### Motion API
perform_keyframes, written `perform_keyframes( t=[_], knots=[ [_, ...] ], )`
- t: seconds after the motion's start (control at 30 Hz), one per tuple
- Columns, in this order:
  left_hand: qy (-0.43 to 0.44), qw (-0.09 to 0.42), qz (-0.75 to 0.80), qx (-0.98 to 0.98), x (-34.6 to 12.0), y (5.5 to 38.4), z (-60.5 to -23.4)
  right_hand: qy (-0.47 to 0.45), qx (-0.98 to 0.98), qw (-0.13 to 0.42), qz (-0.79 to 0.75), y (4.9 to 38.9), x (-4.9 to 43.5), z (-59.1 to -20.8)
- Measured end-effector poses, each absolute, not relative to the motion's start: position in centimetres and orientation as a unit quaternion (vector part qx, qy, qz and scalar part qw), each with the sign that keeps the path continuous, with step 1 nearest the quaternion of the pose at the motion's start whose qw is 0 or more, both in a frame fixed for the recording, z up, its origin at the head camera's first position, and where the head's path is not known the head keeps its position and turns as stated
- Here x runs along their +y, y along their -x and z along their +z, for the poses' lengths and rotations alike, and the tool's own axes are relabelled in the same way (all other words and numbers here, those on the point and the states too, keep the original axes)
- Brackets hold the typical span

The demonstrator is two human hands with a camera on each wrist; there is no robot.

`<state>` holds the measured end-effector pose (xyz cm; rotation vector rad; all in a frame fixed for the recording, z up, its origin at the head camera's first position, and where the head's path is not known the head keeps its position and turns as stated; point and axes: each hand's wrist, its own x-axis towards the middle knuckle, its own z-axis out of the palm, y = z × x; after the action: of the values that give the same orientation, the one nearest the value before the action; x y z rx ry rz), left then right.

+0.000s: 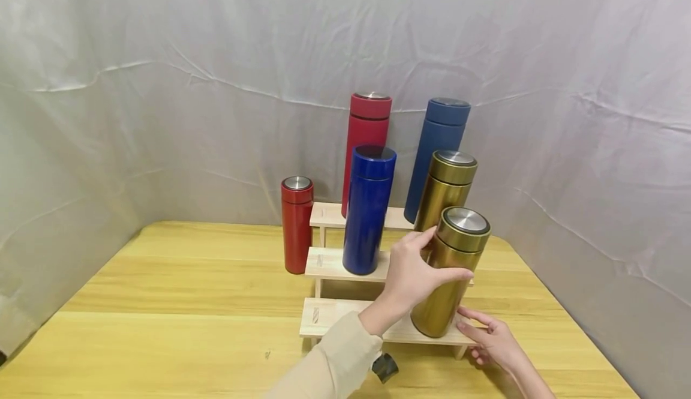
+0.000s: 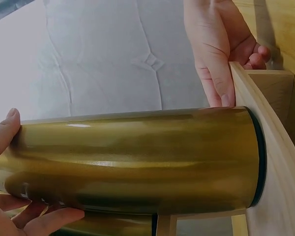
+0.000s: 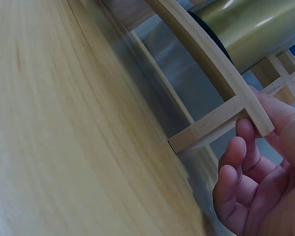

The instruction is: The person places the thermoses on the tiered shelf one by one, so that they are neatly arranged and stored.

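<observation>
A gold thermos bottle (image 1: 444,306) with a silver-topped lid stands at the right part of the lowest step (image 1: 337,318) of a wooden tiered rack. My left hand (image 1: 407,270) grips its upper body, thumb on the near side and fingers round the far side. In the left wrist view the bottle's dark base (image 2: 258,157) meets the step board. My right hand (image 1: 493,342) pinches the right end of that step, close beside the bottle's base. The right wrist view shows the thumb and a finger on the board's end (image 3: 258,115), other fingers curled below.
A second gold bottle (image 1: 445,198) and a shiny blue bottle (image 1: 369,213) stand on the middle step. Up top are a tall red bottle (image 1: 368,141) and a matte blue bottle (image 1: 439,147). A shorter red bottle (image 1: 298,231) stands on the table left of the rack.
</observation>
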<state>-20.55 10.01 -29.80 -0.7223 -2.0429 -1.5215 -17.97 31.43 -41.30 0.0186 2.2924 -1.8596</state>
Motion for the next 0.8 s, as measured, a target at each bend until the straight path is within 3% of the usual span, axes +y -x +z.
perform_keyframes(
  t=[0.27, 0.8],
  knots=[
    [0.251, 0.24, -0.539, -0.767, 10.1, 20.5, -29.8, -0.008, 0.775, 0.089, -0.625, 17.9, 31.1, -41.2],
    [0.252, 0.176, -0.547, -0.778, 8.6, 20.2, -30.1, -0.004, 0.77, 0.102, -0.63, 17.8, 31.4, -41.3]
  ],
)
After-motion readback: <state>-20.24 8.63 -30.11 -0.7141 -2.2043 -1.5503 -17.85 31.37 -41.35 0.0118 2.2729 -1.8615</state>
